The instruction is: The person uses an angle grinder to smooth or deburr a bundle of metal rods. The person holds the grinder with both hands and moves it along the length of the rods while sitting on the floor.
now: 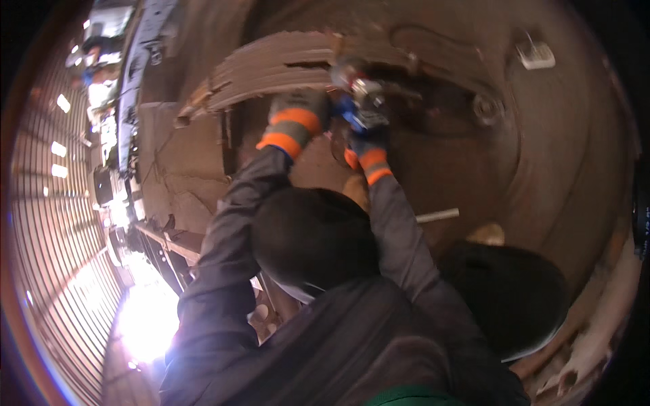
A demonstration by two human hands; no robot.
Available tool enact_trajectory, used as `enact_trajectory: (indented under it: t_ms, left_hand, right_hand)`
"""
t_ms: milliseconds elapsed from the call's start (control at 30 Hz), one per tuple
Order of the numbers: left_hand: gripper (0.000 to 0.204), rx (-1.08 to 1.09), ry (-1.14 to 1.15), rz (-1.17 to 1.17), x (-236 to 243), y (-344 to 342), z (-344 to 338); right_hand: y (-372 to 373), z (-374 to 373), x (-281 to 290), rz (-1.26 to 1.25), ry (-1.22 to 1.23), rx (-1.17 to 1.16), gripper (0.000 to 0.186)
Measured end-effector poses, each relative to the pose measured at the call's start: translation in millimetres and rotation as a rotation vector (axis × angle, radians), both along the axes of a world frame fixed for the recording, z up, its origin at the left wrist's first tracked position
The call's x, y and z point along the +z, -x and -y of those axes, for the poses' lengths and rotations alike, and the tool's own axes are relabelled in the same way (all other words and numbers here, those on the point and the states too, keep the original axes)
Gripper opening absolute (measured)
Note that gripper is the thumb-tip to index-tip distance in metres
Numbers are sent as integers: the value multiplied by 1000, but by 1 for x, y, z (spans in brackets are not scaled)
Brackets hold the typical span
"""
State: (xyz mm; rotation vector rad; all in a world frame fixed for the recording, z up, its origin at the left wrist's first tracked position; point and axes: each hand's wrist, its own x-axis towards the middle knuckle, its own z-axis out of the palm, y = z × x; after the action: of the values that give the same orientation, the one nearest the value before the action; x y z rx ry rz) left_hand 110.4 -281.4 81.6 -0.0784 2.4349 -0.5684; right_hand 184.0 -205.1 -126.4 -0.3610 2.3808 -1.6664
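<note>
My right hand (369, 139), in a dark glove with orange bands at the cuff, is closed around a blue angle grinder (359, 111) with a silvery head. The grinder's front end is blurred and lies against or very near the edge of a long, ridged brown metal piece (271, 64). My left hand (298, 111), in a grey glove with orange bands, is at the near edge of that piece, just left of the grinder. Its fingers are hidden, so what they hold cannot be made out. A small orange glow shows beside the grinder's head.
My dark-clad knees (315, 233) are bent close behind my hands. A pale strip (438, 215) lies right of my right forearm. Farther off are a round metal part (487, 108), a cable and a small white box (536, 55). A blue-grey beam (128, 95) runs along the left.
</note>
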Motion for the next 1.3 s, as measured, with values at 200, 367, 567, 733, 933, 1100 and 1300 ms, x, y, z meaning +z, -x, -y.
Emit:
enact_trajectory:
  t_ms: [200,367,567,733,933,1100,1300]
  left_hand:
    - [26,36,74,69,-17,22,-40]
    - [21,-68,66,-33,-23,19,-52]
    - [23,28,149,91,26,-14,-55]
    - [21,-23,76,7,27,3,-61]
    - [22,-60,78,46,-4,17,-52]
    - [24,44,66,122,-3,35,-67]
    - [33,-11,126,118,-3,45,-85]
  right_hand:
    - [16,-3,-28,42,-138,-163,49]
    - [16,12,-57,-48,-46,-233,37]
    - [-24,-6,24,417,131,-131,44]
    - [5,-7,11,50,0,-182,47]
    - [11,-14,-25,157,107,-171,61]
    - [24,-16,-33,173,0,-149,52]
    - [44,-41,-30,189,-26,63,42]
